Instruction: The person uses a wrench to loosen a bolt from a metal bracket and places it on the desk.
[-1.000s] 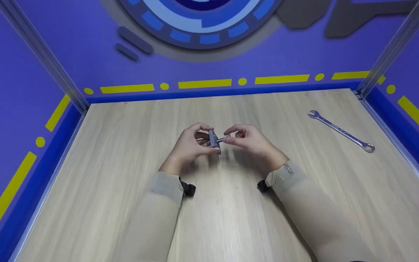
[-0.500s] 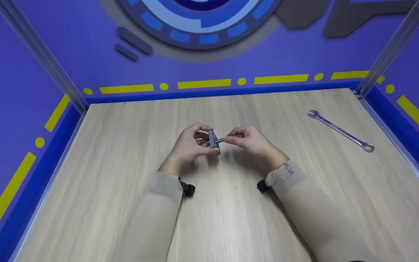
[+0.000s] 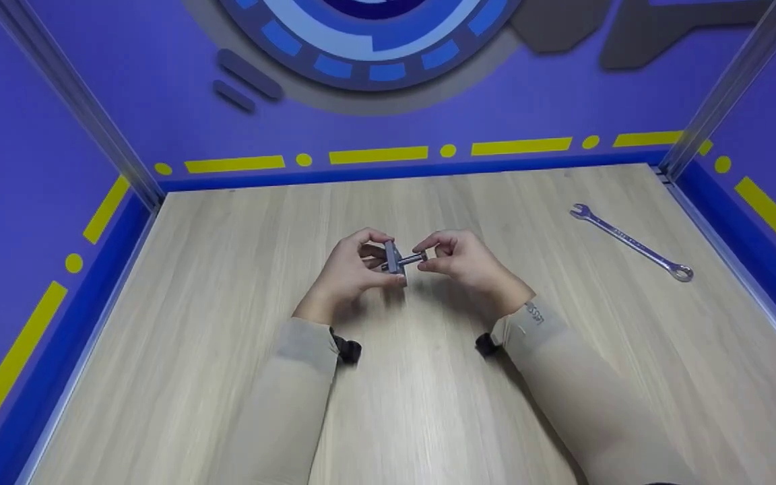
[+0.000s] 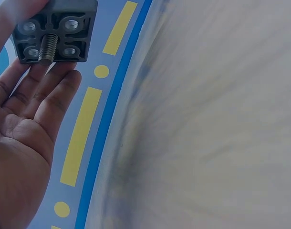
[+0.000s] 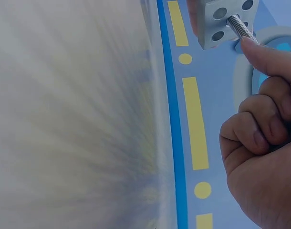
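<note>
My left hand [image 3: 351,269] holds a grey square mounting plate [image 3: 393,258] on edge above the table, between thumb and fingers. In the left wrist view, the ribbed side of the plate [image 4: 59,33] shows round corner holes and a threaded bolt [image 4: 48,49] sticking out of its middle. On the other side, the right wrist view shows a smooth face [image 5: 212,24] with the bolt's threaded shank [image 5: 240,27] coming out toward my right hand [image 3: 465,259]. Thumb and forefinger of that hand are bent around the bolt's outer end, its other fingers curled into the palm.
A silver combination wrench [image 3: 630,244] lies slanted on the right part of the wooden table [image 3: 226,323]. Blue and purple panels [image 3: 361,121] with yellow markings stand along the back and both sides.
The right thumb and forefinger closed together on the bolt half a second ago and are now spread wider, with the bolt's end showing between them. The left hand and plate stay nearly still.
</note>
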A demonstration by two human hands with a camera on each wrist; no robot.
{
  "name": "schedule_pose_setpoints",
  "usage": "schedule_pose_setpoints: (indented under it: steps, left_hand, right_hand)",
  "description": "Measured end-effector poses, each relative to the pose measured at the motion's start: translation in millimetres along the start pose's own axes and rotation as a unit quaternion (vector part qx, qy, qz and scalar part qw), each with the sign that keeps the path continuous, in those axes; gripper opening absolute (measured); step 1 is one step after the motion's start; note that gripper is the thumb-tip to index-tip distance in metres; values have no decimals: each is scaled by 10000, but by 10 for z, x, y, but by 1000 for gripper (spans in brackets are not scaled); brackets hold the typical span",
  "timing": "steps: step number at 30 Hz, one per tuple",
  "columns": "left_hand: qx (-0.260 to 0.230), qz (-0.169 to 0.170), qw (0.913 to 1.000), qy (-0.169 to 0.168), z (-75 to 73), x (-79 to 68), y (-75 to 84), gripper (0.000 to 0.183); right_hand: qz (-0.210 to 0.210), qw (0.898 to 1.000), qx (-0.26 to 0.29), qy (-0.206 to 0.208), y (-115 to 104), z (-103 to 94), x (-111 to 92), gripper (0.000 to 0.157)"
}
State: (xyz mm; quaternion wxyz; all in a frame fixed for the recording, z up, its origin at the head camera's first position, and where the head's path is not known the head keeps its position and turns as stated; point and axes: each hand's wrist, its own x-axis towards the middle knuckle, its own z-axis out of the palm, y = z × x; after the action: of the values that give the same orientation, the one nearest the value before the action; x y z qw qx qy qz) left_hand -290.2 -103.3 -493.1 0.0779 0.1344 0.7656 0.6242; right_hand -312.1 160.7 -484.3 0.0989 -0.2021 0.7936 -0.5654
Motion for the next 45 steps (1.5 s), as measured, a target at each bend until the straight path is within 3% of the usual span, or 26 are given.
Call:
schedule_pose_setpoints:
  steps: [5, 9, 11, 15, 22, 31, 40, 42, 45]
  left_hand:
    - [-52, -28, 10000, -4, 2, -2, -9, 78]
    - [-155, -41, 9999, 4, 17, -5, 4, 73]
    - [-170, -13, 9999, 4, 23, -2, 9, 71]
    - [-92, 95, 9999, 0, 23, 3, 10, 69]
    - [-7, 103, 9999, 24, 1, 2, -9, 77]
    - [16, 116, 9999, 24, -7, 15, -16, 78]
    - [-22, -19, 10000, 62, 10, 0, 3, 75]
    - [-30, -37, 10000, 28, 16, 0, 5, 75]
    - [-98, 4, 9999, -41, 19, 3, 2, 74]
  right_hand:
    - [249, 9996, 16, -109, -7, -13, 2, 41]
    - [619, 9980, -115, -67, -25, -16, 1, 35]
    - [724, 9969, -294, -82, -26, -17, 0, 45]
    - [686, 9963, -487, -168, -29, -22, -4, 54]
    - [432, 9989, -28, -160, 14, -38, -3, 25]
    - [-14, 10000, 9, -44, 12, -43, -10, 32]
    - [562, 9977, -380, -71, 0, -44, -4, 42]
    - [578, 9972, -461, -66, 10, -42, 4, 51]
    - [513, 9975, -472, -69, 12, -40, 6, 52]
